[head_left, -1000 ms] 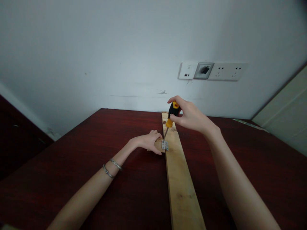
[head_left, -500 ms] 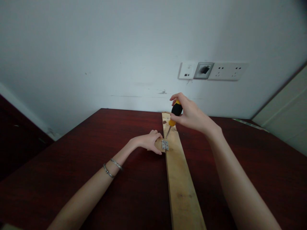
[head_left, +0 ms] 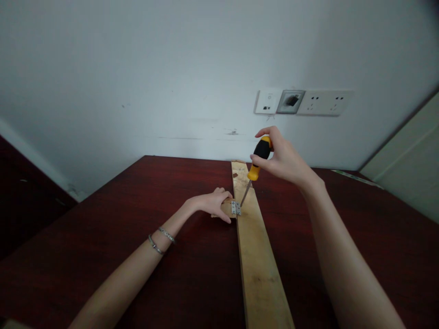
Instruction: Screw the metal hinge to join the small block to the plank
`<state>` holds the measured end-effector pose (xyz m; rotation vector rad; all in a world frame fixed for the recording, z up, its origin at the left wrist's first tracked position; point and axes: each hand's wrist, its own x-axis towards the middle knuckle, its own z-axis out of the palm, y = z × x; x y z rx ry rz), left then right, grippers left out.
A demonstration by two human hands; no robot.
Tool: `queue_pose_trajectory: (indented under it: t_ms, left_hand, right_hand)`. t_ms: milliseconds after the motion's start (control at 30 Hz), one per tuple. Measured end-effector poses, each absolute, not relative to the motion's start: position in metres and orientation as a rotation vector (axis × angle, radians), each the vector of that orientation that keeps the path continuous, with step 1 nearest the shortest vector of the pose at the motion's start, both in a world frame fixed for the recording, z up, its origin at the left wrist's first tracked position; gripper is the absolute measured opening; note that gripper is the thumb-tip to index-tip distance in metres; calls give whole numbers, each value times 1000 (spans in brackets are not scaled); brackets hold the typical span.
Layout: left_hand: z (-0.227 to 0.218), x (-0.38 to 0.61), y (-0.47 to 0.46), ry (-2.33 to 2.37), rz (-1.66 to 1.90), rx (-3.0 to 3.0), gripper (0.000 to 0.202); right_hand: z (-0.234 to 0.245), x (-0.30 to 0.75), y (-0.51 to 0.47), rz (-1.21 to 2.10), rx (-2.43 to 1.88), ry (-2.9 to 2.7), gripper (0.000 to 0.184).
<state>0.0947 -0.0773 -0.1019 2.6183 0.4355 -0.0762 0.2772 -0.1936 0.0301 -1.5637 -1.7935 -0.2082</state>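
Observation:
A long pale wooden plank (head_left: pixel 257 256) lies lengthways on a dark red table (head_left: pixel 137 256). A small metal hinge (head_left: pixel 235 208) sits at the plank's left edge, joined to a small wooden block (head_left: pixel 227 208). My left hand (head_left: pixel 209 202) is closed over that block and presses it against the plank. My right hand (head_left: pixel 284 157) grips the black and yellow handle of a screwdriver (head_left: pixel 255 167). The screwdriver slants down to the left, and its tip rests at the hinge's right leaf.
A grey-white wall stands right behind the table, with a row of sockets (head_left: pixel 303 101) above the plank's far end. A pale cabinet side (head_left: pixel 408 169) rises at the right. Two thin bracelets (head_left: pixel 160 240) circle my left wrist.
My right hand has lifted and swung to the right with the screwdriver, tilting the shaft more steeply; its tip has shifted from the hinge's upper left to its right leaf. My left hand has stayed put.

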Motion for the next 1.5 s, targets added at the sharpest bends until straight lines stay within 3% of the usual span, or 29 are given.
queue_pose_trajectory:
  t_ms: [367,1500]
  left_hand:
    - [-97,98,-77,452,-122,2599,75]
    - [-92,100,-79,464,-124,2640,75]
  right_hand:
    - [23,274,-191,-150,-1479,-1918,32]
    - [18,270,-191,-196,-1456,-1931,30]
